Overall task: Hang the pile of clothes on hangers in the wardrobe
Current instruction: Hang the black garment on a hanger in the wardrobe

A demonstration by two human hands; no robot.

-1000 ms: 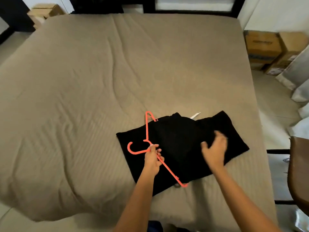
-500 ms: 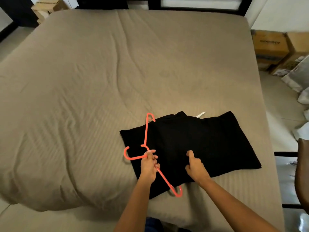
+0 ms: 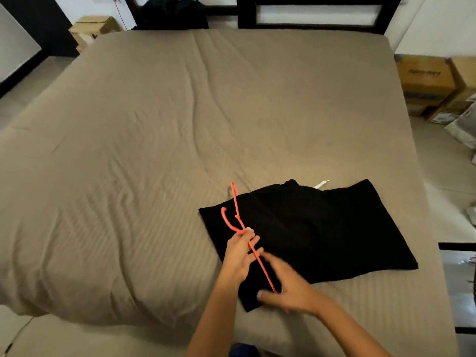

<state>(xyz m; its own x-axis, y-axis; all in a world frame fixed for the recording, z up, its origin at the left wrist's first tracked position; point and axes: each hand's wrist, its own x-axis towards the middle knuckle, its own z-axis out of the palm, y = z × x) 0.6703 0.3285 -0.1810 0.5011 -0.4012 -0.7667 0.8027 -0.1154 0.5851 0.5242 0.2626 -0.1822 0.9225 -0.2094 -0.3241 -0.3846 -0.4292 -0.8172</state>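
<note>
A black garment point(image 3: 322, 228) lies flat on the tan bed point(image 3: 154, 150), toward its near right side, with a white tag point(image 3: 322, 183) poking out at its far edge. My left hand point(image 3: 240, 253) grips a thin orange hanger point(image 3: 235, 202) just below its hook and holds it tilted above the garment's left part. My right hand point(image 3: 288, 287), motion-blurred, lies over the garment's near corner with fingers stretched out. The hanger's lower end meets it between thumb and fingers.
A dark headboard point(image 3: 309, 11) with dark clothing point(image 3: 172, 14) draped on it stands at the far end. Cardboard boxes point(image 3: 427, 81) are stacked on the floor at the right, and another box point(image 3: 95, 25) sits at the far left. A dark frame point(image 3: 457, 246) juts in near the bed's right edge.
My right hand moved left and nearer, from the garment's middle to its near corner by the hanger's lower end. My left hand lifted and turned the hanger more upright.
</note>
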